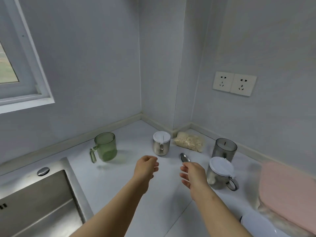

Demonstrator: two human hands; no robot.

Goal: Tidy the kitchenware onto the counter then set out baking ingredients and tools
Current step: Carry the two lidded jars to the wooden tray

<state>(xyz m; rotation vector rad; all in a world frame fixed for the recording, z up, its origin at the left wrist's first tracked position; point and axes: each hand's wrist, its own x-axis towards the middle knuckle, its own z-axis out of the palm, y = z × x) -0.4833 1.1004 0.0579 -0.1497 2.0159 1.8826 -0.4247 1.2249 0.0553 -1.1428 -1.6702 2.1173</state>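
The spoon (184,157) lies on the white surface (119,182) just beyond the right hand (194,174). Its bowl points away toward the corner of the walls, and its long axis runs back toward the person, so the handle passes out of sight under that hand. The right hand is plainly the nearer one. The left hand (146,166) hovers well to the spoon's left, nearer the steel canister with the white lid (161,142). The right hand's lower fingers (183,176) are loosely spread and point left with nothing between them. Its thumb and forefinger are up by the spoon's neck, where I cannot tell whether they pinch the handle or only hang over it. The left hand's fingers are softly curled and hold nothing. A second lidded steel canister with a side handle (220,174) stands just to the right of the right hand, so any lift of the spoon probably has more room to its left. The bag of oats (189,142) sits beyond the spoon against the wall.
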